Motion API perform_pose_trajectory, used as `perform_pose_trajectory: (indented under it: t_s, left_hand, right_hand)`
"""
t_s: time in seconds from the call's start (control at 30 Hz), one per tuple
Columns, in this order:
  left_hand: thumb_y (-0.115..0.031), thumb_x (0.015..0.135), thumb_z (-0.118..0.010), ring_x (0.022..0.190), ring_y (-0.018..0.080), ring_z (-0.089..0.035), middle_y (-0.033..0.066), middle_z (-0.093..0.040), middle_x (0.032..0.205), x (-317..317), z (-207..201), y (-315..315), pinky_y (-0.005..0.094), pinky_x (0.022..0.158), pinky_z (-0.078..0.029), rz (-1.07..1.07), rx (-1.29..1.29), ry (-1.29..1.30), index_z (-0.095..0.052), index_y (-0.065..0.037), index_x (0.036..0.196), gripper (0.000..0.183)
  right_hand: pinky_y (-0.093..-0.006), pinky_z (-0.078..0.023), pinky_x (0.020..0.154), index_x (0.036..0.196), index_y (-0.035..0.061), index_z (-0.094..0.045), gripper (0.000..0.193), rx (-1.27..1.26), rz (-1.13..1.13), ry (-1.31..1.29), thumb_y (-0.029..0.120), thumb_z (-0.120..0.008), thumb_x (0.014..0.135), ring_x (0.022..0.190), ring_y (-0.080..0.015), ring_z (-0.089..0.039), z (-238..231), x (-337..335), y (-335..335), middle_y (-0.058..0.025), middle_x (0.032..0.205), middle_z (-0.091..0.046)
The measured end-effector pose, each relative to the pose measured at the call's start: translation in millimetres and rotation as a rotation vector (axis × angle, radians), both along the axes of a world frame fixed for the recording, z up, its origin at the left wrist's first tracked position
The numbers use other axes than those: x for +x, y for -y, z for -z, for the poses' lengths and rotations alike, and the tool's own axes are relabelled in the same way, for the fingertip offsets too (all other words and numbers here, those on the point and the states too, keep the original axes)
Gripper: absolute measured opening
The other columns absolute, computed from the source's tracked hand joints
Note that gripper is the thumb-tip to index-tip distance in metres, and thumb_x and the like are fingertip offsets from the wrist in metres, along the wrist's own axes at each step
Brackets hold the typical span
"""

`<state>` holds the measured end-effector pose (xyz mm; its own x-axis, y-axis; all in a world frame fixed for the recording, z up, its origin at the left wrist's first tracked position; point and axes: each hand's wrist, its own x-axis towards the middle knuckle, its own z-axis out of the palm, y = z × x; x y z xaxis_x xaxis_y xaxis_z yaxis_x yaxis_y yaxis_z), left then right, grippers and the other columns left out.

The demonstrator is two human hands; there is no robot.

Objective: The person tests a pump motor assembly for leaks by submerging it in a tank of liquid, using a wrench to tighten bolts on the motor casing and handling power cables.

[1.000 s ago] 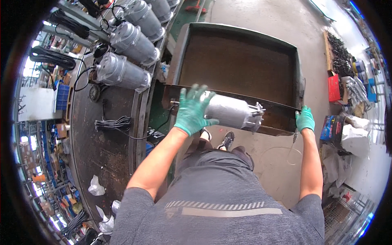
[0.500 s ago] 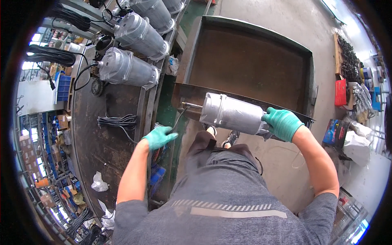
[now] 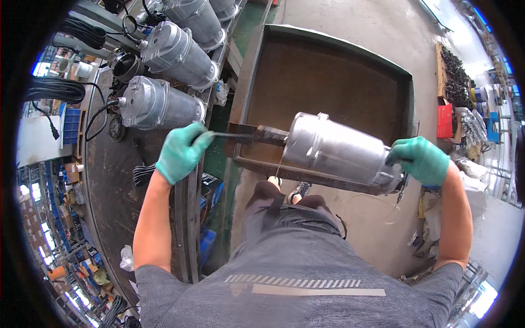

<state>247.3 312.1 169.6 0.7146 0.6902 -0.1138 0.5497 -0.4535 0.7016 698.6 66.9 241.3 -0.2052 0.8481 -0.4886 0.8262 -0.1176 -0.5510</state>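
A silver cylindrical metal motor housing (image 3: 339,150) lies on its side in front of me, over the near edge of a shallow metal tray (image 3: 413,109). My right hand (image 3: 421,160), in a green glove, closes on its right end. From the left end a narrow fitting (image 3: 272,135) sticks out, smeared by motion. A dark cable (image 3: 232,135) runs left from that fitting. My left hand (image 3: 183,153), gloved in green too, pinches this cable between thumb and fingers above the bench edge.
Several similar housings (image 3: 161,104) with black cables line the bench (image 3: 120,191) at left. A coiled cable (image 3: 143,175) lies on the bench beside my left hand. A red box (image 3: 445,121) and a white bag (image 3: 473,188) stand on the right.
My left hand has moved up and left, drawing the cable straight. The housing and my right hand have shifted right, and the housing's right end has tilted toward me.
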Motion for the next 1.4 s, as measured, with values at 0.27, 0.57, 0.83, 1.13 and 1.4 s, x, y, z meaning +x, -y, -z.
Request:
perform_pose_trajectory:
  t_s: [0.27, 0.57, 0.83, 1.13, 1.4]
  left_hand:
    - [-0.044, 0.103, -0.059, 0.084, 0.0434, -0.069, 0.0189, -0.071, 0.085, 106.7, 99.7, -16.0, 0.0537, 0.073, -0.053, 0.289, 0.177, -0.395, -0.066, -0.011, 0.097, 0.034]
    - [-0.041, 0.103, -0.057, 0.075, 0.0374, -0.07, 0.015, -0.071, 0.082, 142.2, 207.9, -7.1, 0.0508, 0.067, -0.056, -0.067, 0.412, -0.196, -0.067, -0.011, 0.086, 0.036]
    - [-0.043, 0.099, -0.058, 0.073, 0.0367, -0.07, 0.0134, -0.071, 0.076, 150.4, 215.7, -6.2, 0.0509, 0.064, -0.055, -0.262, 0.385, -0.309, -0.07, -0.013, 0.073, 0.041]
    - [-0.04, 0.095, -0.061, 0.077, 0.0417, -0.069, 0.0183, -0.071, 0.082, 160.2, 211.5, -8.8, 0.0528, 0.07, -0.055, -0.193, 0.289, -0.432, -0.073, -0.012, 0.077, 0.035]
    - [-0.04, 0.092, -0.057, 0.085, 0.0398, -0.072, 0.0189, -0.074, 0.089, 165.9, 202.9, -9.5, 0.0506, 0.079, -0.057, -0.127, 0.209, -0.606, -0.078, -0.012, 0.084, 0.036]
  right_hand:
    - [-0.0415, -0.055, 0.075, 0.098, 0.0066, -0.073, 0.016, 0.089, -0.045, 0.253, -0.002, -0.065, 0.087, 0.08, -0.0367, -0.068, 31.6, 27.6, -52.8, -0.0178, 0.091, -0.071]
    - [-0.0415, -0.056, 0.076, 0.11, 0.0093, -0.072, 0.023, -0.025, -0.019, 0.339, 0.001, -0.065, 0.089, 0.082, -0.0421, -0.067, 165.1, 69.6, -88.3, -0.0201, 0.099, -0.072]
    - [-0.0388, -0.052, 0.084, 0.111, 0.0054, -0.067, 0.027, 0.034, 0.046, 0.272, -0.005, -0.066, 0.086, 0.093, -0.0294, -0.065, 241.2, 77.0, -86.1, -0.0145, 0.104, -0.069]
    - [-0.0416, -0.052, 0.087, 0.11, 0.0103, -0.064, 0.018, 0.144, -0.171, 0.616, 0.009, -0.062, 0.093, 0.102, -0.0343, -0.063, 287.7, 104.0, -68.4, -0.0171, 0.113, -0.062]
    - [-0.0483, -0.058, 0.081, 0.114, 0.0119, -0.067, 0.024, 0.201, 0.094, 0.56, 0.007, -0.065, 0.09, 0.096, -0.0383, -0.07, 295.5, 96.0, -66.5, -0.0163, 0.108, -0.067]
